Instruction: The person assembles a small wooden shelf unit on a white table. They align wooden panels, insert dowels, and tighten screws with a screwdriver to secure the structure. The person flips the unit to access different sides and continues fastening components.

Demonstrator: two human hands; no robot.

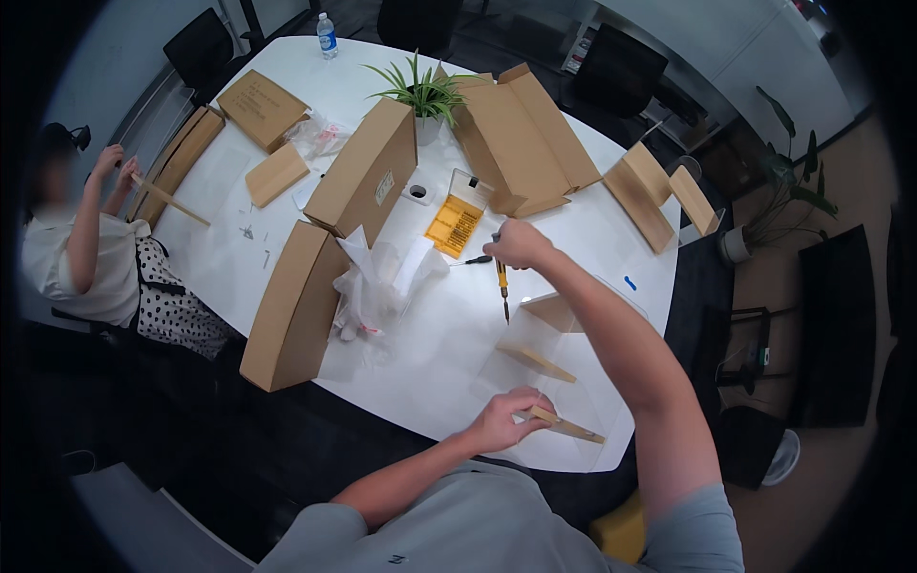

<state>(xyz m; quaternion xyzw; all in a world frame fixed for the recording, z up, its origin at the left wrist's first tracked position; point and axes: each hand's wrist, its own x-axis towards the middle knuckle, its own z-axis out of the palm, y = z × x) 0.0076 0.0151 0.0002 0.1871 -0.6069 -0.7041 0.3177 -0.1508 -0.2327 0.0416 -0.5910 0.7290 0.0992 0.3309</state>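
My right hand [521, 244] is closed around the top of a yellow-handled screwdriver [502, 277], whose tip points down over the white table. Lower down, my left hand [508, 421] grips the end of a narrow wooden board [573, 431] near the table's front edge. Two more wooden boards, a middle one [538, 363] and a farther one [554, 311], stand in line with it, along what looks like a clear panel. Beside my right hand lies a small black screwdriver [475, 260]. Just beyond is an open yellow bit case [457, 225].
Long cardboard boxes [296, 306] and crumpled plastic wrap [377, 291] fill the table's middle. An opened carton [525, 138], a potted plant [420, 94] and a wood-and-clear-panel assembly [659, 191] stand farther back. At the left, another person [95, 239] holds a wooden strip.
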